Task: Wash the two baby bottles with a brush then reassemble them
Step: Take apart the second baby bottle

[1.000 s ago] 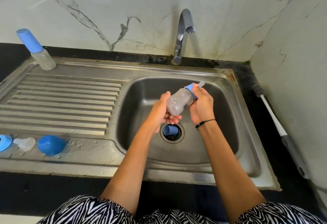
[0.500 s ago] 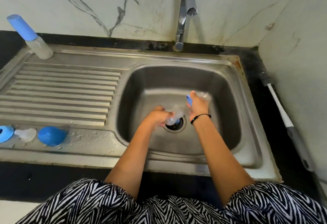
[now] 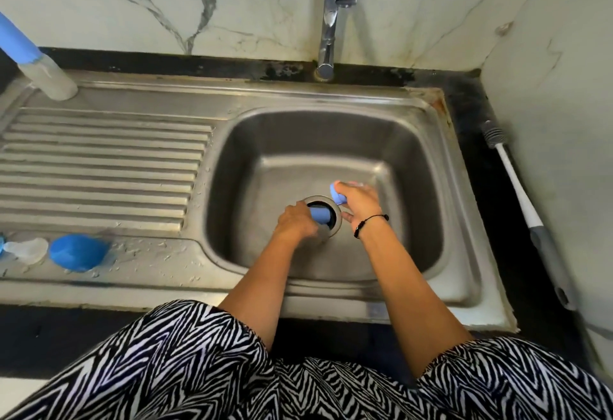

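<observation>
1. Both hands down in the sink basin (image 3: 414, 167), at the drain (image 3: 335, 217).
2. Left hand (image 3: 297, 222) reaches over the drain opening, fingers curled onto a blue cap (image 3: 319, 214) that sits in the drain; grasp looks closed on it, though blurred.
3. Right hand (image 3: 360, 202) just right of the drain, fingers wrapped round a blue collar with clear teat (image 3: 339, 194); the clear tip pokes out past the fingers.
4. Bottle body: cannot tell where it is; a blurred pale shape under the left hand is too unclear to name.
5. Second bottle (image 3: 39, 67), blue-capped, stands at the drainboard's far left corner.
6. Near left edge of drainboard: loose clear teat (image 3: 28, 248) beside an upturned blue cover (image 3: 78, 252), wet drops around.
7. Bottle brush (image 3: 520, 194) lies on the dark counter right of the sink, well apart from the hands.
8. Tap (image 3: 335, 11) above; no water seen.
</observation>
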Demonstrator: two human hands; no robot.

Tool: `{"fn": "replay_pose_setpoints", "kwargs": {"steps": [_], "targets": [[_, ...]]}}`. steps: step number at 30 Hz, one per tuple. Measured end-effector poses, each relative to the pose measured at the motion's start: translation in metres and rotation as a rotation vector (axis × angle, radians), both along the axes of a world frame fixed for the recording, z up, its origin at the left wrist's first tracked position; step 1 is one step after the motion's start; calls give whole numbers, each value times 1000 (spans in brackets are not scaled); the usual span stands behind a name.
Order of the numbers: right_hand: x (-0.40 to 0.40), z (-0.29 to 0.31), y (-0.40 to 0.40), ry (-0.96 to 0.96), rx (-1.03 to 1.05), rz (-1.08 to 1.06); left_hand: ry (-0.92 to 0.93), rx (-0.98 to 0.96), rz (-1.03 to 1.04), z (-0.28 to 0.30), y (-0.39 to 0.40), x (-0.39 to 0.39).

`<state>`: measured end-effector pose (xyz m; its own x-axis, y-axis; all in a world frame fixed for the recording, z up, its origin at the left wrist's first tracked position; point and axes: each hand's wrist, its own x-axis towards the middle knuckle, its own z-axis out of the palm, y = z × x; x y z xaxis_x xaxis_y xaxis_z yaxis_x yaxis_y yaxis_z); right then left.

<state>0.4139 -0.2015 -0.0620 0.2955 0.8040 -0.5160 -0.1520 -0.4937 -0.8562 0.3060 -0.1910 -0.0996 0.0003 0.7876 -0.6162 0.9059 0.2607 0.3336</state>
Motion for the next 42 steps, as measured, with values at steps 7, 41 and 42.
{"fn": "replay_pose_setpoints", "kwargs": {"steps": [7,41,42], "targets": [[-10,12,2,25,138,1,-543,147,378,33,9,-2],[-32,121,1,-1118,569,627,-1322,13,720,134,-2,-8],[-33,121,1,-1114,576,618,-1323,9,726,135,-2,-7]]}}
